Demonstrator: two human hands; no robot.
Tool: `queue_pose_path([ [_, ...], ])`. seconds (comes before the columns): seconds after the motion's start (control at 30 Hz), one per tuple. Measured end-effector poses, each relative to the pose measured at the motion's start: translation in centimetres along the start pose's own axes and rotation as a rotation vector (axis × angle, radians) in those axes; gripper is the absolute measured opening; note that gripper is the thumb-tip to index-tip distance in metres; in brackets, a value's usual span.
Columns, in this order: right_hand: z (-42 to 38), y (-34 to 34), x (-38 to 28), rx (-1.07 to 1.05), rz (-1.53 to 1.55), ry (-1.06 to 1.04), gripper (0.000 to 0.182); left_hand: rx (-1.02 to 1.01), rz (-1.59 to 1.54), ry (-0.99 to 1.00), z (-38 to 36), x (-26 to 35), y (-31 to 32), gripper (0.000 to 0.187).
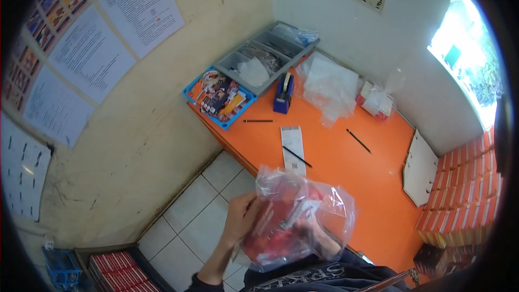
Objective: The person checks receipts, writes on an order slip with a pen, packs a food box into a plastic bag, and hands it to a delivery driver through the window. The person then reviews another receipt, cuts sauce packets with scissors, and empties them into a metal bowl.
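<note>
I see both hands at the clear bag [294,219] near the desk [346,167]. My left hand [243,219] has its grip pinching the bag's edge. My right hand [316,232] sits inside, its grip hidden, so I cannot tell.

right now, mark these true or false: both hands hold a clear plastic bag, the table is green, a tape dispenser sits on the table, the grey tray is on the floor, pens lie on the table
1. Both hands, left hand and right hand, hold a clear plastic bag with red contents: true.
2. The table is green: false, it is orange.
3. A blue tape dispenser sits on the table: true.
4. The grey tray is on the floor: false, it rests on the table's far corner.
5. Dark pens, such as one pen, lie on the table: true.
</note>
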State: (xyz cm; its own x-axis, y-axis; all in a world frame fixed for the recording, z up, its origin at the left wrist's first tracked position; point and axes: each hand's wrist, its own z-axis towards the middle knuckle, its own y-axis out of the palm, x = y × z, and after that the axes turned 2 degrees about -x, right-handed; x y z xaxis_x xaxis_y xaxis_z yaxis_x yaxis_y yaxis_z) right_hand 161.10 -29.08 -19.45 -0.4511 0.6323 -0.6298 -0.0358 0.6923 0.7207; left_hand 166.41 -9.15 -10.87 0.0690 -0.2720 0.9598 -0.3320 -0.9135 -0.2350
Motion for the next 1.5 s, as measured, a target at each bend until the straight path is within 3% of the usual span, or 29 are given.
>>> queue_pose_path([
  [0.07,2.4,0.7,-0.5,0.086,0.085,0.099,0.059,0.079,0.059,-0.078,2.5,-3.1,0.9,0.022],
  [0.2,5.3,1.7,-1.2,0.268,0.224,0.298,0.056,0.131,-0.788,-0.232,7.3,-12.4,4.6,0.025],
  [0.27,12.4,-0.8,3.5,0.342,0.551,0.048,0.049,0.111,-1.166,-0.354,8.5,-16.7,5.2,0.031],
  [0.33,18.9,0.6,3.6,0.456,0.643,-0.158,0.044,0.099,-1.421,-0.469,9.0,-19.9,4.6,0.037],
  [0.37,20.0,-0.1,4.3,0.463,0.642,-0.156,0.044,0.101,-1.507,-0.515,9.3,-20.4,4.1,0.040],
  [0.43,22.1,-1.6,6.7,0.493,0.325,-0.150,0.043,0.117,-1.586,-0.595,8.6,-20.7,2.3,0.047],
  [0.47,22.2,-6.8,10.4,0.205,0.443,-0.052,0.046,0.107,-1.573,-0.598,8.9,-19.4,1.5,0.047],
  [0.57,16.1,1.6,-0.8,0.050,-0.232,-0.015,0.047,0.821,-0.333,0.205,8.1,-12.6,1.0,0.088],
  [0.6,15.7,1.3,-3.9,-0.031,-0.995,-0.219,0.040,0.808,-0.177,0.253,9.5,-12.3,1.0,0.094],
  [0.63,15.7,1.1,-6.9,-0.124,-1.759,-0.406,0.037,0.785,-0.023,0.302,11.6,-11.6,0.9,0.099],
  [0.7,16.7,3.5,-13.7,-0.089,-1.888,-0.232,0.035,0.697,0.384,0.336,16.9,-8.3,-1.4,0.070],
  [0.77,17.1,5.8,-20.0,-0.102,-2.141,0.067,0.032,0.331,0.193,0.271,21.0,-10.7,-5.6,0.036],
  [0.8,16.3,6.9,-22.4,-0.088,-2.161,0.081,0.032,0.380,0.136,0.399,22.2,-7.2,-7.6,0.024],
  [0.87,14.3,7.8,-25.8,-0.015,-1.747,-0.730,0.022,0.409,0.084,0.536,22.6,-1.6,-11.6,0.014],
  [0.93,16.9,0.4,-24.6,0.738,-1.023,-0.514,0.033,0.414,0.086,0.394,23.4,0.3,-14.0,0.017],
  [1.0,22.2,-12.4,-17.8,0.754,-1.391,-0.261,0.041,0.294,0.096,0.397,23.1,1.3,-15.3,0.022],
  [1.07,26.4,-17.9,-10.9,0.847,-1.987,-0.399,0.039,0.177,0.123,0.396,23.2,2.9,-16.5,0.027],
  [1.13,30.5,-27.1,-7.8,0.848,-1.978,-0.289,0.034,-0.048,0.141,0.125,22.7,4.4,-17.4,0.039],
  [1.17,31.8,-29.3,-6.7,0.860,-1.971,-0.175,0.029,-0.053,0.157,0.106,22.4,4.1,-18.0,0.039],
  [1.2,30.9,-19.4,-11.8,0.808,-1.649,-0.065,0.015,-0.164,0.053,0.060,22.4,3.8,-18.7,0.047],
  [1.27,27.9,-6.8,-18.2,0.915,-1.290,-0.451,0.002,-0.267,-0.052,0.040,23.2,3.1,-20.0,0.055],
  [1.33,25.0,-3.0,-19.9,0.945,-1.082,-1.005,0.006,-0.519,-0.255,0.047,23.2,1.6,-20.8,0.068],
  [1.4,24.6,7.4,-18.8,0.349,-0.638,-1.235,0.006,-0.392,-0.251,0.105,23.5,0.7,-20.2,0.071],
  [1.47,25.7,11.5,-17.9,-0.173,-1.207,-0.851,0.020,-0.272,-0.239,0.163,23.3,0.8,-19.6,0.075],
  [1.5,27.6,10.9,-15.6,-0.308,-1.377,-0.649,0.026,-0.233,-0.229,0.125,23.2,1.0,-19.6,0.078],
])
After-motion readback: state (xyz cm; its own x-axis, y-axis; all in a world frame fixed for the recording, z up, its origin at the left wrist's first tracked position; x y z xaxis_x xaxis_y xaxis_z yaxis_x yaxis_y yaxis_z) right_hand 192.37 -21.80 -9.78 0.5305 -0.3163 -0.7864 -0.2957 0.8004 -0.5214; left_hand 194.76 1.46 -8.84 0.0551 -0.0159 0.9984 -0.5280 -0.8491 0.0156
